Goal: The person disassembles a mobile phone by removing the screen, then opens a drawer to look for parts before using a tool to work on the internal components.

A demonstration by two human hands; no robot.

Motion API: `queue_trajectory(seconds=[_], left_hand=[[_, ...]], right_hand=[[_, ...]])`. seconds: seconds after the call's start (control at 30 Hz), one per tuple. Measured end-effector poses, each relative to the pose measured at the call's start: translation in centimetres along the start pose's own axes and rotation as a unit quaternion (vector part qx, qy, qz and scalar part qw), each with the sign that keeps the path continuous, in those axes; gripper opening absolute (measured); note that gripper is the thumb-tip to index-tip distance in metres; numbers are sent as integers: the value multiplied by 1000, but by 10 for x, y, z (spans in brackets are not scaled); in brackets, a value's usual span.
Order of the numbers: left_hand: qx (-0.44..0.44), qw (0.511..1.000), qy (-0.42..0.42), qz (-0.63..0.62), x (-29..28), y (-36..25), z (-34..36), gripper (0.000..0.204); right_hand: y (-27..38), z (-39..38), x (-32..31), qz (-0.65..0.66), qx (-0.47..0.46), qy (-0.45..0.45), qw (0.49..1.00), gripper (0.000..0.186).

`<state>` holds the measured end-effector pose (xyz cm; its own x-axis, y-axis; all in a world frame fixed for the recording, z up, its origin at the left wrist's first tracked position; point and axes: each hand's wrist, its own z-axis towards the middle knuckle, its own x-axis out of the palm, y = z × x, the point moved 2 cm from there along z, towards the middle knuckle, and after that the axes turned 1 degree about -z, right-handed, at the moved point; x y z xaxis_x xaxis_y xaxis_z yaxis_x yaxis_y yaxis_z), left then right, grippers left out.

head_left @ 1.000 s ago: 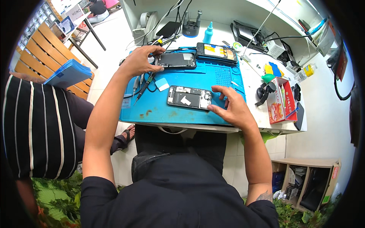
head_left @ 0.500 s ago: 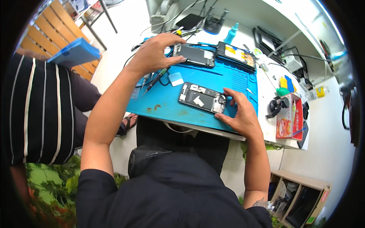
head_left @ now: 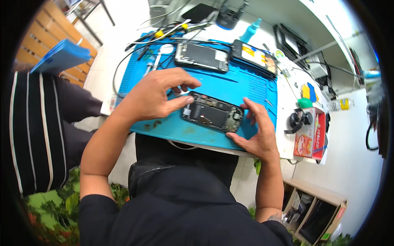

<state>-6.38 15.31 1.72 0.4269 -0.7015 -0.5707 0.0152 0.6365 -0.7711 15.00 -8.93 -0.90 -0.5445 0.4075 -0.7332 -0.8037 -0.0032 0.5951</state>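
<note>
An opened smartphone, its inner parts bare, is in front of me over the blue mat. My right hand holds its right end, with the thumb at the near edge and a finger at the far corner. My left hand is open at the left end; its thumb tip is at the phone's corner, and the index finger is spread apart above. Beyond my left hand lies another phone part, a dark panel in a frame. Farther right rests an opened phone with a yellow-and-white inside.
Tools and cables crowd the mat's far left. A teal bottle and a black tool holder stand behind. At the right is a red-and-white box beside a black clip-like device. Another person in a striped top is at my left.
My left hand has left the dark-panelled phone part at the back and come nearer, to the left end of the opened smartphone. My right hand stays at that phone's right end. The view has shifted slightly.
</note>
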Motion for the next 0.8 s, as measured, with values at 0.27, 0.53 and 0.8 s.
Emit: queue_trajectory(seconds=[0.27, 0.53, 0.8], left_hand=[[32, 995, 64, 67, 16, -12, 9, 33], [77, 966, 155, 193, 37, -16, 11, 18], [77, 957, 211, 186, 33, -18, 18, 17]], right_hand=[[-7, 0, -3, -2, 6, 31, 1000, 96], [-13, -4, -2, 16, 4, 9, 1000, 93], [-17, -10, 3, 31, 22, -14, 999, 92]])
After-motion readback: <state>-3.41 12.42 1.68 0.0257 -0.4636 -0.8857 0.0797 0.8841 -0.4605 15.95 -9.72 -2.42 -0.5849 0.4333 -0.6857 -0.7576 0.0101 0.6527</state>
